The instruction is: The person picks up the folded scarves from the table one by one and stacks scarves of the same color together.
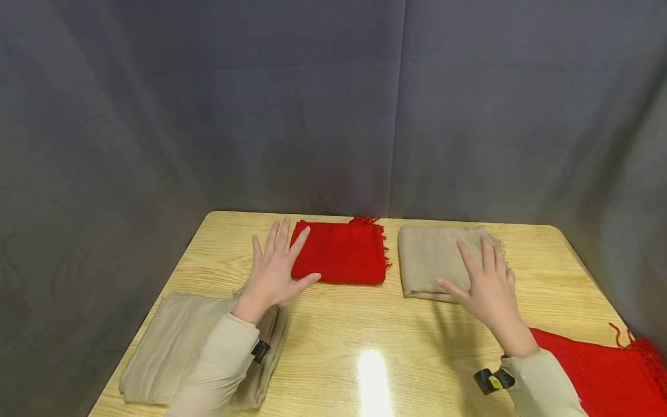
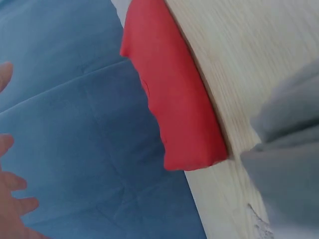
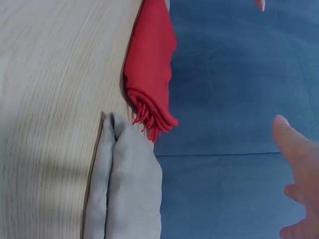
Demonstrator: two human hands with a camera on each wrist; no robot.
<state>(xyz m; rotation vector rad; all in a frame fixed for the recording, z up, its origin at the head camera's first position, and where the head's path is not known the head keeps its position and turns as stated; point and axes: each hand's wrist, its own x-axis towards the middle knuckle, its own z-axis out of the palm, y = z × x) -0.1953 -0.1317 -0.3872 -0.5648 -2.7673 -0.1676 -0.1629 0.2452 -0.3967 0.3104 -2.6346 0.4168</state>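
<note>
My left hand hovers with spread fingers above the table, between a folded beige scarf at the near left and a folded red scarf at the back. It holds nothing. Fingers splayed, my right hand is raised in front of another folded beige scarf at the back right, hiding part of it. In the right wrist view this beige scarf lies apart from my right hand. A second red scarf, fringed, lies at the near right, partly behind my right sleeve.
All the scarves lie on a light wooden table with rounded far corners. Grey cloth curtains hang behind it and along both sides. Each wrist wears a black strap; the right one carries a small device.
</note>
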